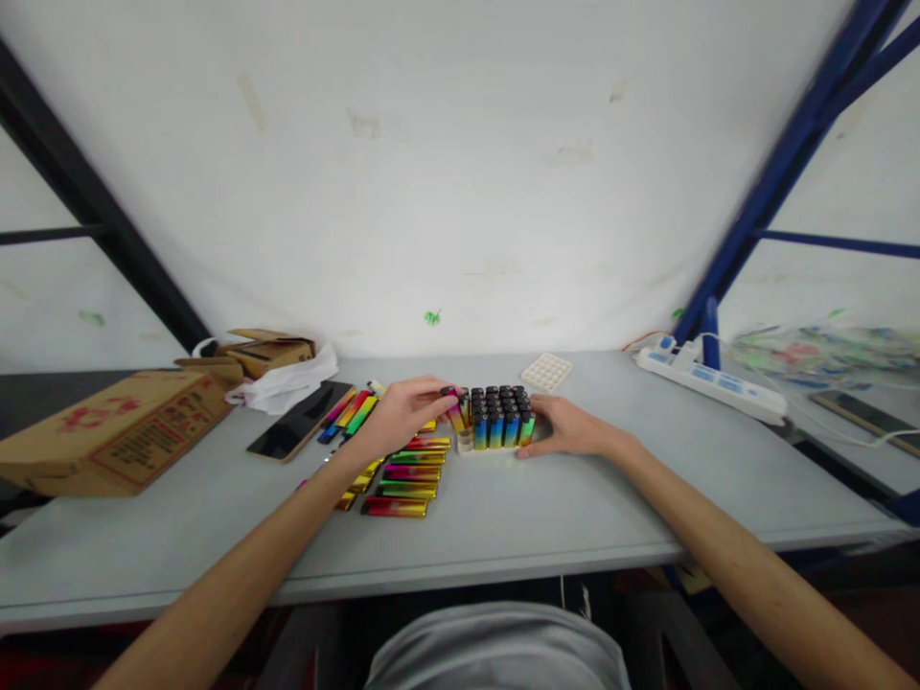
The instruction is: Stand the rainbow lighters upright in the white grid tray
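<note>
Several lighters [495,431] with black tops and blue-to-yellow bodies stand upright in rows in a pale holder [466,445]. My left hand [406,414] pinches a purple-and-gold lighter [455,414], slightly tilted, at the holder's left end. Whether its base touches the holder I cannot tell. My right hand [564,427] is closed around the holder's right end, thumb at the front and fingers behind. More lighters [406,484] in red, green, purple and gold lie flat below my left hand. Another group of lighters [356,410] lies beyond my left wrist, partly hidden by it.
A white tray with round hollows [547,371] lies behind the holder. At left are a phone [302,422], a white plastic bag [287,383] and cardboard boxes [115,431]. A power strip [711,381] with cables lies at right, near a blue post [769,182].
</note>
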The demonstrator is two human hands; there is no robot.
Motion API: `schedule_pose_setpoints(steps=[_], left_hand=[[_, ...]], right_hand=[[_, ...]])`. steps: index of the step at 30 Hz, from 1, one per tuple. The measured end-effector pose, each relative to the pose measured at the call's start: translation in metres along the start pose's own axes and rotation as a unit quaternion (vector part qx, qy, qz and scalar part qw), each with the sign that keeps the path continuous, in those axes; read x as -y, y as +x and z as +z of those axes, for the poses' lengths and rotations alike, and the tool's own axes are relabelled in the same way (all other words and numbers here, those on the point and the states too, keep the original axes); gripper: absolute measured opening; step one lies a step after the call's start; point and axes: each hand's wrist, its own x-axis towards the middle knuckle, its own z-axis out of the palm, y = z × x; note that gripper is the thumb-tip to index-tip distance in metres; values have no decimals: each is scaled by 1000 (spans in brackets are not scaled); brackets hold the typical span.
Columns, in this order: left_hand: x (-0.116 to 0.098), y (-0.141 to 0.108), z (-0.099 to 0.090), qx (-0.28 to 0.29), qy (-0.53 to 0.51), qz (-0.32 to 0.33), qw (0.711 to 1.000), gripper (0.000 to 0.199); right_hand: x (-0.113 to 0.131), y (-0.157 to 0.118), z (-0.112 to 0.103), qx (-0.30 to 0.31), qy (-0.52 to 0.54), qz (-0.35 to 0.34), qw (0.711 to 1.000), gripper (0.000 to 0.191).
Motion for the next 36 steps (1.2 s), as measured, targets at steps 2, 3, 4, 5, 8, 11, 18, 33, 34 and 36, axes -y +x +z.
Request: schedule_pose_setpoints(steps=[2, 3, 4, 5, 8, 11, 18, 33, 34, 36], left_hand=[[4, 0, 1, 13, 57, 22, 998, 30], [6, 0, 2, 17, 92, 35, 995, 28], [8, 0, 3, 21, 124, 48, 991, 27], [10, 1, 4, 26, 150, 61, 987, 26], [14, 2, 4, 37, 199, 87, 975, 29], [15, 2, 3, 48, 218, 95, 970, 34], [25, 2, 9, 31, 175, 76, 981, 36], [44, 6, -81, -22, 464, -77, 882, 43], [47, 5, -93, -18, 485, -103, 868, 44], [50, 0, -112, -13, 501, -147, 853, 44]], right_hand=[[0, 0, 0, 3, -1, 1, 1000, 63], [0, 0, 0, 3, -2, 0, 1000, 63], [0, 0, 0, 1, -2, -1, 1000, 63], [0, 0, 0, -1, -1, -2, 1000, 63], [-1, 0, 0, -6, 4, -3, 1000, 63], [-1, 1, 1, -2, 4, -4, 1000, 63], [-1, 0, 0, -6, 3, -7, 1000, 65], [0, 0, -1, 3, -14, 1, 1000, 62], [0, 0, -1, 4, -13, 1, 1000, 62], [1, 0, -2, 5, -9, 0, 1000, 63]])
